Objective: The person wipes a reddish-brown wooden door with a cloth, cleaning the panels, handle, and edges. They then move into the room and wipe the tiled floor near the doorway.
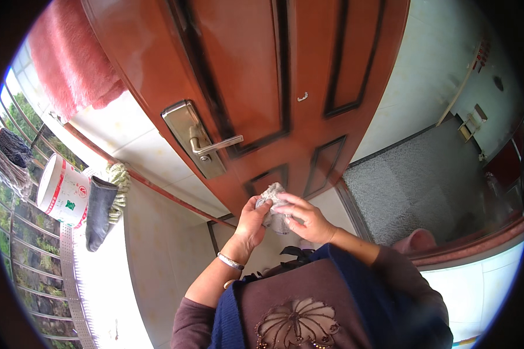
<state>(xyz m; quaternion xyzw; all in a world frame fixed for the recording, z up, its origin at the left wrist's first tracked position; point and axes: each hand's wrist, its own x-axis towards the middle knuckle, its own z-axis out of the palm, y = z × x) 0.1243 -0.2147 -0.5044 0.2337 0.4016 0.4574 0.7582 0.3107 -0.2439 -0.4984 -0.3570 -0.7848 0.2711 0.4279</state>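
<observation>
Just below the middle of the view, my left hand (252,221) grips a crumpled light grey cloth (272,200) between thumb and fingers. My right hand (306,217) is at the cloth's right side, its fingers spread and touching it; whether they grip it is hard to tell. Beyond both hands stands a reddish-brown panelled door (244,56) with dark grooves. Its metal lever handle (218,145) is up and to the left of the cloth. A small white torn patch (302,97) marks the door's surface.
At left, a white plastic bucket (65,189), a dark grey cloth (99,213) and mop heads (15,152) are by a barred window. A pink towel (76,61) hangs upper left above a reddish pole (170,196). A doorway at right shows a grey floor (401,174).
</observation>
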